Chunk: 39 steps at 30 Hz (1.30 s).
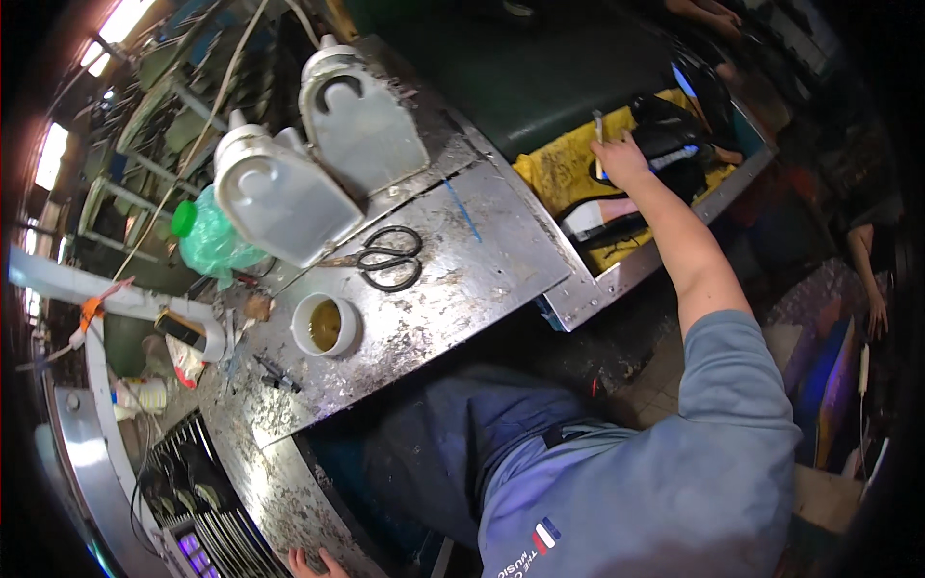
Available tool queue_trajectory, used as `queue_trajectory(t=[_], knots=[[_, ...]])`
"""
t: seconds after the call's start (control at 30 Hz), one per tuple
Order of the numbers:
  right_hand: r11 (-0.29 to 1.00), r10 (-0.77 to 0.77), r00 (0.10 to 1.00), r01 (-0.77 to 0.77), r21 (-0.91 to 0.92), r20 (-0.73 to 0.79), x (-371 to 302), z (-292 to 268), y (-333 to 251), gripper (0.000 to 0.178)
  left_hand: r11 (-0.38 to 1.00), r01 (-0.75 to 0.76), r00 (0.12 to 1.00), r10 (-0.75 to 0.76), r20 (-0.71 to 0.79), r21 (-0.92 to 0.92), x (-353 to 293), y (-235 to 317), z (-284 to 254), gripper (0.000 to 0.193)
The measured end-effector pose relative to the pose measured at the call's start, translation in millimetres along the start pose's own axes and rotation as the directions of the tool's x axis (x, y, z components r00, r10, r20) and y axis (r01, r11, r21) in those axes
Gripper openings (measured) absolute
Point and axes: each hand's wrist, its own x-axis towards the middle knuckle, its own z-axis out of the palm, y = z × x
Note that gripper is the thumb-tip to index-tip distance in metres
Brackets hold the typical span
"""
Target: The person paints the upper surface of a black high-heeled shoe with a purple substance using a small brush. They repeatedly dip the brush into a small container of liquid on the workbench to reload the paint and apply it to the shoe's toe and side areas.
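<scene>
In my view, 10 o'clock: black-handled scissors [390,256], just beside a conical-capped white plastic jug [277,204] | 11 o'clock: second such jug [366,125] | 12 o'clock: thin blue strip [462,209], lying flat | 9 to 10 o'clock: translucent green plastic bottle [216,241], green-capped | 8 o'clock: black slatted rack [193,472]

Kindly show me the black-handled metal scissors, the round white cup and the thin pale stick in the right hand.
Black-handled metal scissors [362,258]: head view, base of the handles.
Round white cup [303,320]: head view, inner left wall.
Thin pale stick [598,131]: head view, upper part.
</scene>
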Motion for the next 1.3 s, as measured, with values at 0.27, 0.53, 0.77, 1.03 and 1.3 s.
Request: queue_trajectory(t=[0.27,0.53,0.77,1.03,1.3], knots=[[0.898,0.206,0.952,-0.091,0.431,-0.228,6.2,-52.9,22.7,0.042,0.976,0.156,0.987,-0.146,0.073,-0.153,-30.8,-0.4,-2.3,0.040],[0.113,0.424,0.833,0.340,0.934,-0.355,-26.0,-152.8,37.7,0.058,0.906,-0.059,0.997,0.070,0.012,-0.419,-10.3,69.3,-8.4,0.049],[-0.384,0.046,0.790,0.579,0.719,-0.611,-106.5,-296.3,-114.7,0.068,0.539,-0.277,0.885,0.466,0.007,-0.795,42.7,140.1,-1.7,0.077],[-0.724,-0.651,0.523,-0.208,0.658,-0.550,-181.4,-378.1,-302.9,0.066,0.046,0.396,0.504,0.824,0.259,-0.917,57.8,141.6,-3.2,0.128],[-0.417,-0.573,0.704,0.189,0.889,-0.419,-134.5,-363.3,-343.3,0.031,-0.428,0.508,0.826,0.488,0.282,-0.747,-84.3,79.5,91.1,0.104]])
